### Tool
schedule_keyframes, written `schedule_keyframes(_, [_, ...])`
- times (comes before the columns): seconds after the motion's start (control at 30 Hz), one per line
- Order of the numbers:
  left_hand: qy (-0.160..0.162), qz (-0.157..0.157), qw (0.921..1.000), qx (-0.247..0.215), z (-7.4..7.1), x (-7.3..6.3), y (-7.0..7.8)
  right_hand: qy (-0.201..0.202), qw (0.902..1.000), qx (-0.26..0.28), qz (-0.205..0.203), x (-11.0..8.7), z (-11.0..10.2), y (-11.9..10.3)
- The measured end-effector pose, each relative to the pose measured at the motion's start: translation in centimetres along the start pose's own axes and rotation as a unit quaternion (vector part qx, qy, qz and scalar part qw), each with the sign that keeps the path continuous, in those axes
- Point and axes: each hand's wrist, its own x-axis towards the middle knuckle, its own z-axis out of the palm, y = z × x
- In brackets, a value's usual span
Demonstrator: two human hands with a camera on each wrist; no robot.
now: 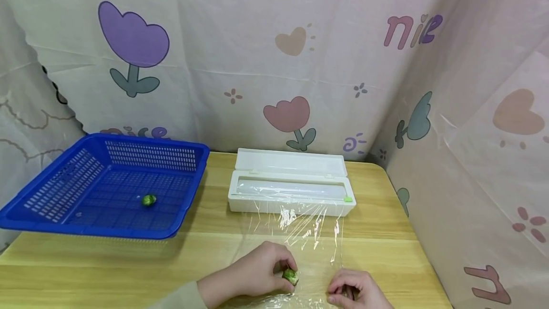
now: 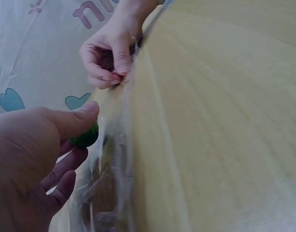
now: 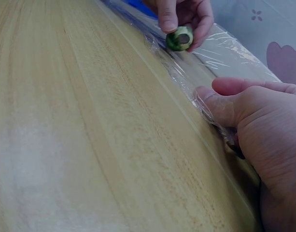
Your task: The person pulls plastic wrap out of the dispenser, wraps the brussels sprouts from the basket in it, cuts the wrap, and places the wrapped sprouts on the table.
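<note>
My left hand [image 1: 261, 271] pinches a small Brussels sprout [image 1: 290, 276] between thumb and fingers, over a sheet of clear cling film [image 1: 315, 252]. In the right wrist view the sprout's [image 3: 179, 38] pale cut end shows. My right hand [image 1: 358, 290] grips the film's near edge between thumb and curled fingers; the left wrist view shows that hand [image 2: 109, 53] beyond the sprout [image 2: 86, 137]. The film runs back across the table to a white cling film dispenser [image 1: 291, 206], whose lid [image 1: 291, 161] stands raised over the roll [image 1: 291, 189].
A blue plastic basket [image 1: 117, 230] stands at the left of the wooden table [image 1: 206, 252], with another Brussels sprout [image 1: 148, 200] in it. A green slider [image 1: 348, 199] sits at the dispenser's right end. Printed curtains [image 1: 223, 42] hang behind and to the right.
</note>
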Motion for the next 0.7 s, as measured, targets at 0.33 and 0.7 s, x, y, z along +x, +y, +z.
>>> schedule_keyframes(0.33, [-0.020,0.022,0.9993,0.024,0.3,-0.4,0.0,0.004,0.9999,0.009,0.011,-0.1,0.0,-0.2])
schedule_keyframes(0.7, [-0.027,0.045,0.9985,0.014,-0.8,-1.8,-0.2,-0.043,0.9970,-0.031,-0.057,-0.4,-0.6,0.8])
